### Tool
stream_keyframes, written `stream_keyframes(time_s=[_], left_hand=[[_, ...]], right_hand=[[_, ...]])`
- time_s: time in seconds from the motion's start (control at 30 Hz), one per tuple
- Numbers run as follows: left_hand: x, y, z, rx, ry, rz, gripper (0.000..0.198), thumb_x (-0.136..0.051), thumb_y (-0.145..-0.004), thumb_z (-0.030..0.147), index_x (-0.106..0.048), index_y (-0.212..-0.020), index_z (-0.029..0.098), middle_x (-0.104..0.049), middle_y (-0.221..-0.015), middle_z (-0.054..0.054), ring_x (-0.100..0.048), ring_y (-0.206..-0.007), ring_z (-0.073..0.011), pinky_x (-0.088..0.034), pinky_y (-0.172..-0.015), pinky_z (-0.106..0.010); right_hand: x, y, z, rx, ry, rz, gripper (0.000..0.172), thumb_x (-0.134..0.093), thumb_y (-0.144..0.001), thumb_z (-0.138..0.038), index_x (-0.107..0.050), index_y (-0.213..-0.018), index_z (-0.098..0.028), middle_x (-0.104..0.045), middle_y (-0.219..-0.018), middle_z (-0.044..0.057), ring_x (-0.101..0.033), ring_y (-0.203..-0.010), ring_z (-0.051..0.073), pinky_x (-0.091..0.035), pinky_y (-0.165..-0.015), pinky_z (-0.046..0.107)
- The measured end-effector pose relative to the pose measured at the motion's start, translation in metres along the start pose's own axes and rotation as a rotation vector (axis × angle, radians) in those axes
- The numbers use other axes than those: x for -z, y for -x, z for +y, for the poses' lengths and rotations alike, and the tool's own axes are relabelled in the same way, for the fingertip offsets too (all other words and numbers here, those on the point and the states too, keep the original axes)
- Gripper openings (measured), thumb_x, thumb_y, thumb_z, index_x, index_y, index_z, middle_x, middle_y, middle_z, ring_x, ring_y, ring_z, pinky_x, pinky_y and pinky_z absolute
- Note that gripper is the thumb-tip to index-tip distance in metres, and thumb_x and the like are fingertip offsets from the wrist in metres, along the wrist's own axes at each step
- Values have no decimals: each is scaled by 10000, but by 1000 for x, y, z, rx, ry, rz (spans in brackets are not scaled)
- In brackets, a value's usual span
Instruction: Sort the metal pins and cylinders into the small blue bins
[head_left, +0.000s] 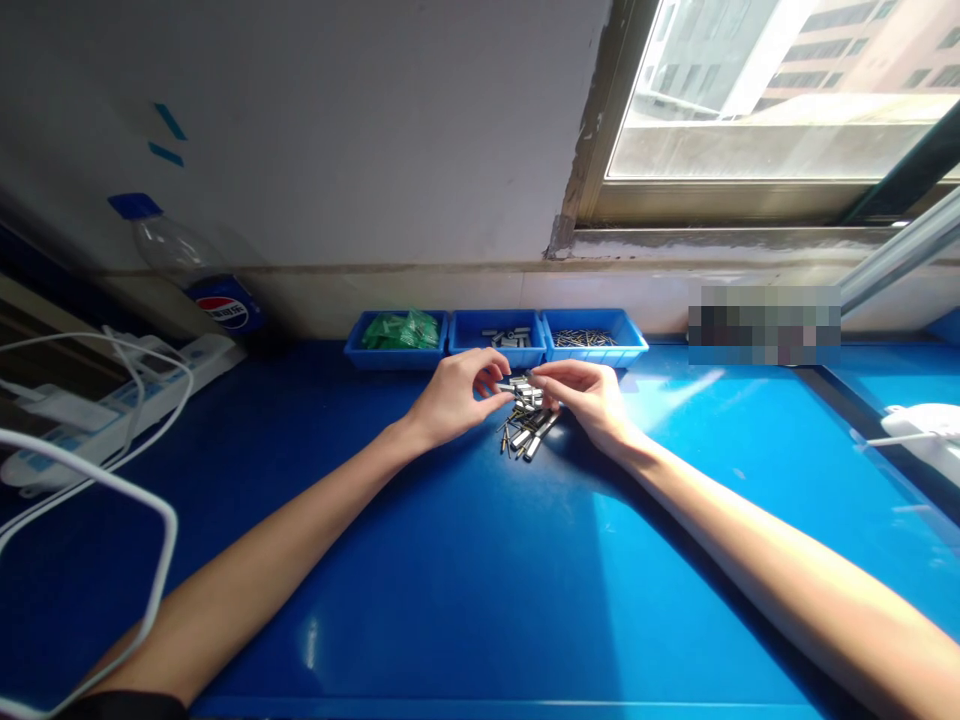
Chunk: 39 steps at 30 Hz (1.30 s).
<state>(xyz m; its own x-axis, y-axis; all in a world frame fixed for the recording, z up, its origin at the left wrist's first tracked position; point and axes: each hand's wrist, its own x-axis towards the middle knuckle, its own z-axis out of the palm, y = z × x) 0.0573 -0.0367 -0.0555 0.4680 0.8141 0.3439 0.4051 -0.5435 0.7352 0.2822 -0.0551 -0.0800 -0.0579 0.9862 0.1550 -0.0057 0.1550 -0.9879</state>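
Observation:
A small pile of silver metal sleeves [535,445] and thin brass-tipped pins [505,440] lies on the blue table between my hands. On its left side is my left hand [457,395], with fingers curved and the thumb apart from them, close to the parts. My right hand [589,395] reaches over the pile from the right. Its thumb and index finger are pinched together at a small dark piece [529,374], too small to name. The curled fingers of that hand partly cover the pile.
Behind the hands stand three blue bins: one with green packets [401,331], one with silver sleeves [511,338], one with thin pins [585,338]. A cola bottle [187,260], a power strip [135,400] and white cables [161,510] are at left. A white device [930,435] sits right.

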Motion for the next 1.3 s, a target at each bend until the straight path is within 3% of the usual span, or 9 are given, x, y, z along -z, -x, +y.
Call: stream_keyframes(time_s=[0.13,0.27,0.5,0.77,0.9,1.07,1.3], left_hand=[[3,1,-5,9,-133,-188,231,-778,-811,276,-705,-1013,192,-745,-916,-36,-706,-808,-186,-549,-720,-273],[4,2,-5,-13,-186,-261,220,-725,-841,230,-736,-1057,189,-757,-936,-54,-703,-824,-196,-546,-757,-281],[0,3,-1,-49,-243,-255,182,-728,-869,307,-744,-1010,194,-754,-926,-59,-698,-814,-203,-530,-750,-280],[1,2,-3,-14,-205,-279,180,-626,-871,147,-731,-1012,184,-758,-891,-52,-711,-784,-188,-527,-709,-252],[-1,3,-7,3,-192,-243,264,-598,-880,129,-703,-1117,183,-746,-862,-39,-706,-755,-180,-526,-699,-254],[0,0,-8,-54,-208,-137,290,-596,-887,118,-712,-1141,195,-749,-965,-52,-706,-849,-188,-545,-779,-283],[0,-4,-3,54,158,90,225,-811,-785,246,-734,-979,160,-772,-931,-53,-749,-832,-188,-617,-831,-302]], right_hand=[[7,-7,4,125,36,289,323,-845,-791,-477,-782,-1002,-242,-807,-985,74,-749,-767,234,-610,-728,399],[9,-9,8,157,52,285,423,-800,-839,-498,-726,-1166,-240,-774,-1205,111,-771,-890,257,-629,-777,422],[1,-2,5,139,92,211,256,-779,-861,-452,-742,-1011,-248,-800,-962,59,-726,-720,207,-599,-688,365],[0,-1,3,122,83,173,226,-781,-851,-420,-747,-998,-251,-794,-908,34,-693,-670,174,-577,-677,333],[-1,-1,1,101,75,166,232,-787,-835,-420,-741,-979,-243,-791,-889,37,-694,-675,177,-577,-679,329],[0,-1,0,93,80,151,251,-784,-829,-422,-745,-986,-230,-788,-864,37,-672,-643,165,-577,-656,316],[-2,1,-2,96,115,56,251,-786,-815,-391,-757,-987,-210,-762,-756,20,-654,-594,157,-571,-603,299]])
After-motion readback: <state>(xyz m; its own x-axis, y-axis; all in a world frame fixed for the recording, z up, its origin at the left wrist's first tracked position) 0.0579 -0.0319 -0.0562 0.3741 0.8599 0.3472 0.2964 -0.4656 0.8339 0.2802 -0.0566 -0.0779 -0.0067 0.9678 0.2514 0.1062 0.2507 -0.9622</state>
